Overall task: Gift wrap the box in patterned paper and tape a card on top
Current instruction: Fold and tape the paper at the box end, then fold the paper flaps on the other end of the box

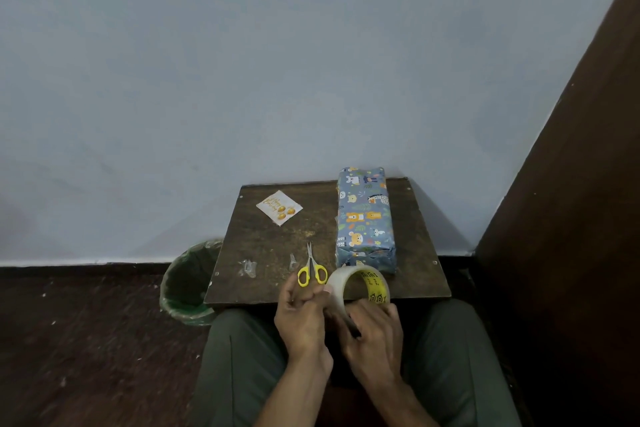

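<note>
The box (365, 218) is already in its patterned paper and lies on the desk (277, 246), along the desk's right side, with its long axis running from the near edge toward the wall. The card (279, 207) lies flat, well apart from the box, off to the box's left and toward the desk's far corner. Your coming move turns on that gap: the card has to cross to the box's top face, and your left hand (300, 314) is the nearer one to it.

Just in front of the box's near end you hold the tape roll (358, 288) up over the desk's near edge. Your right hand (375, 336) grips the roll from below, fingers curled round its lower rim. Your left hand's fingers (320, 295) are bent against the roll's left face, seemingly picking for the tape's free end; whether they have pinched it, I cannot tell.

The scissors (311, 270) lie left of the box's near end, blades pointing toward the wall, close by your left hand. Further left of the box sit crumpled tape scraps (249, 268).

The tape's loose end is too clear to make out. The box's underside and far end are hidden.
</note>
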